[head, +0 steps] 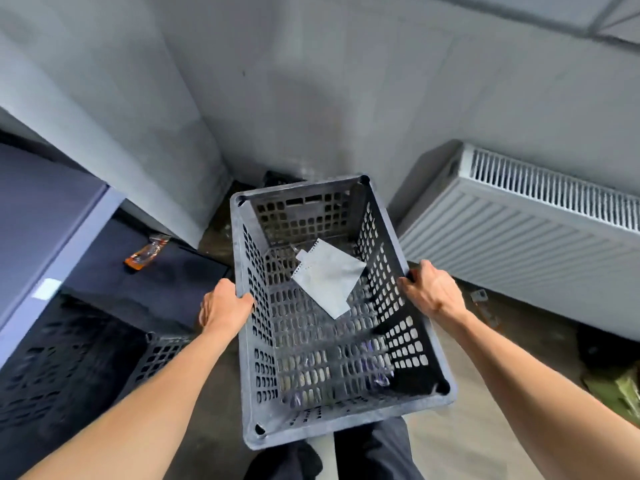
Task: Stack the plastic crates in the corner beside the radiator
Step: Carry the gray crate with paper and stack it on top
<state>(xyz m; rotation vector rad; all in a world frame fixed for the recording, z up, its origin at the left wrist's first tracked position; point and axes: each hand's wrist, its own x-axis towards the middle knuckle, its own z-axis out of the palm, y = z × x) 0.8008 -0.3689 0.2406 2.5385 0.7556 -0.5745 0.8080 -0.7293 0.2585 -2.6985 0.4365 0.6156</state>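
I hold a dark grey perforated plastic crate (349, 415) off the floor in front of me, its far end pointing at the wall corner. My left hand (223, 306) grips its left rim and my right hand (433, 292) grips its right rim. A white scrap of paper (329, 277) and some clear wrapping lie inside it. A second dark crate (69, 368) stands on the floor at my lower left. The white radiator (540, 233) hangs on the right wall, beside the corner (228, 181).
A dark flat surface with a pale edge (52, 237) runs along the left. An orange wrapper (145, 252) lies on a dark panel by the left wall. Small debris and a green object (620, 393) lie on the floor under the radiator. My legs show below the crate.
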